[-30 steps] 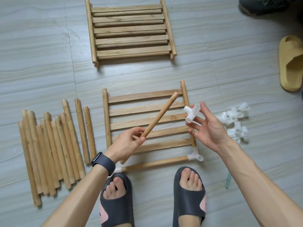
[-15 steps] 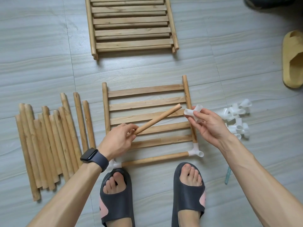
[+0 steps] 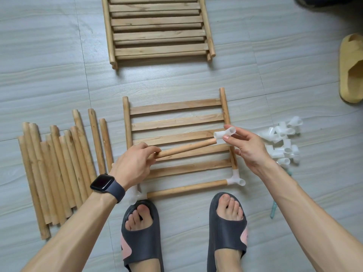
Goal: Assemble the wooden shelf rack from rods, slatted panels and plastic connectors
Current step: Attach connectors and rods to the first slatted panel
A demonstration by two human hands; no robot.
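Rod (image 3: 186, 149) held almost level above the panel (image 3: 176, 121) on the floor (image 3: 59, 75). The left grip (image 3: 131, 165) pinches the rod's left end with curled fingers. The right grip (image 3: 249, 148) pinches a white connector (image 3: 225, 134) whose socket meets the rod's right end; how far the rod is seated I cannot tell. Spare rods (image 3: 59, 173) lie left of the panel, a connector pile (image 3: 282, 142) lies right of it, and stacked panels (image 3: 157, 34) lie beyond.

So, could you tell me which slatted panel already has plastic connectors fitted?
The single panel by the feet: white connectors cap its two near corners, joined by a rod. The stacked panels beyond have none.
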